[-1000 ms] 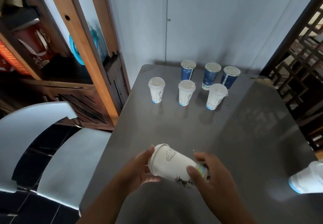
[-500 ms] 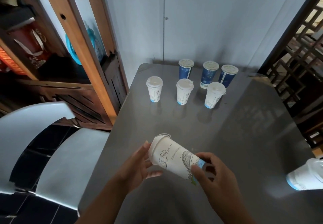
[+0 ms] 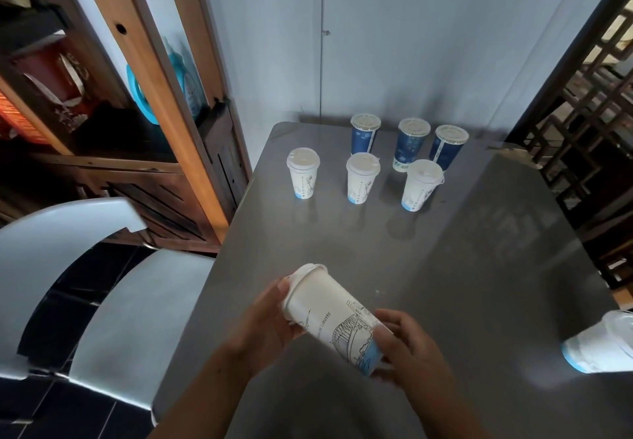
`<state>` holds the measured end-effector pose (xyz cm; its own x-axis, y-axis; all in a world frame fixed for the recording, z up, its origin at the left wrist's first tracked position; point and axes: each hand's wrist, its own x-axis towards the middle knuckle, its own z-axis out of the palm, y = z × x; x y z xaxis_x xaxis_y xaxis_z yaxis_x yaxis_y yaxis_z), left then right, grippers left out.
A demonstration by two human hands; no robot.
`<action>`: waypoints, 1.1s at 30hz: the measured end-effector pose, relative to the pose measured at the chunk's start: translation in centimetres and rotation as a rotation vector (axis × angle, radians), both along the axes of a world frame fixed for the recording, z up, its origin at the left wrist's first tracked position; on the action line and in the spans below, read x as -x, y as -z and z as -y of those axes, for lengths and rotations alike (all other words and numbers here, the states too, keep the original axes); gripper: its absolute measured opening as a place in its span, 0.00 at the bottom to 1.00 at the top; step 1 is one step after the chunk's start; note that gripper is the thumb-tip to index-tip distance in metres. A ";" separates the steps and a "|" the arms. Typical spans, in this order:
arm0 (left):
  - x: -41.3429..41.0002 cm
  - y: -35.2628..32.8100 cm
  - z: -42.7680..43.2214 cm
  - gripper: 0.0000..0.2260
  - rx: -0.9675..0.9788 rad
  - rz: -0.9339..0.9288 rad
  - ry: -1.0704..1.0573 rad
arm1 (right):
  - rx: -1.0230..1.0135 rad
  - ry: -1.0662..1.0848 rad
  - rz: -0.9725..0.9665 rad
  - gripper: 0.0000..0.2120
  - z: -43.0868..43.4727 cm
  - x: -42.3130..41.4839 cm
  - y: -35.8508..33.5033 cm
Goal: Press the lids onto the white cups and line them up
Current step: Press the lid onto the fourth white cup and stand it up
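both hands grip a tilted white cup [image 3: 337, 322] above the worktop [image 3: 462, 267]: left hand [image 3: 270, 322] at its lid [image 3: 301, 276], right hand [image 3: 407, 353] at its base.

Surface [image 3: 445, 267]: grey metal, smooth, dull sheen, faint reflections.
White cups [image 3: 303, 183]: matt paper, printed line art.
Lids [image 3: 302, 159]: smooth plastic.
Blue cups [image 3: 362, 140]: glossier paper.
Chair [image 3: 137, 318]: smooth pale plastic.
Shelf [image 3: 150, 62]: varnished wood.
Floor [image 3: 82, 277]: glossy dark tiles.
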<state>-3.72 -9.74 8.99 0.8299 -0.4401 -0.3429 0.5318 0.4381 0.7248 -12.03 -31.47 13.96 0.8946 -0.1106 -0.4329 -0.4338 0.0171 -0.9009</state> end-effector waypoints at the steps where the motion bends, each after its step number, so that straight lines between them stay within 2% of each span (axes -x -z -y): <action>1: 0.0 0.0 -0.1 0.24 0.022 0.005 -0.005 | -0.112 0.011 -0.056 0.11 0.0 -0.1 0.1; 3: 0.0 -0.1 -0.1 0.25 0.023 0.006 -0.017 | -0.193 -0.007 -0.091 0.08 0.0 0.0 0.2; 5: 0.0 -0.5 0.1 0.28 0.009 -0.019 -0.006 | -0.132 -0.017 -0.037 0.11 -0.2 0.1 0.4; 9: 0.1 -0.8 0.6 0.44 0.016 -0.119 -0.002 | 0.316 -0.121 0.165 0.20 -0.1 0.5 0.4; 11: 0.1 -0.6 0.7 0.43 0.025 -0.146 0.001 | 0.500 -0.177 0.271 0.24 -0.2 0.6 0.5; 14: 0.0 -0.1 0.6 0.37 0.007 -0.173 0.006 | 0.577 -0.223 0.382 0.27 -0.7 0.5 0.9; 18: -0.6 0.3 0.3 0.35 -0.082 -0.180 0.004 | 0.508 -0.235 0.278 0.28 -1.0 0.6 1.5; 22: -1.5 -1.4 0.3 0.31 -0.234 -0.017 0.098 | 0.222 -0.288 0.060 0.26 -1.2 -0.1 1.6; 25: -1.9 -2.8 0.8 0.27 -0.303 0.065 0.156 | 0.057 -0.301 0.009 0.22 -1.5 -0.4 1.7; 28: -1.9 -2.8 1.8 0.24 -0.316 0.086 0.177 | 0.013 -0.249 -0.010 0.25 -1.7 -0.3 2.1; 30: -1.7 -2.2 2.3 0.24 -0.287 0.018 0.152 | 0.027 -0.202 -0.019 0.27 -1.7 -0.2 2.5; 33: -1.0 0.0 2.5 0.23 -0.242 -0.018 0.235 | 0.045 -0.084 -0.042 0.25 -1.0 -0.2 3.5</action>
<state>-2.69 -12.28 8.95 0.7082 -0.5227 -0.4746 0.6116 0.1184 0.7822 -11.83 -30.45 10.51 0.8828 -0.0559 -0.4664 -0.4693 -0.0609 -0.8809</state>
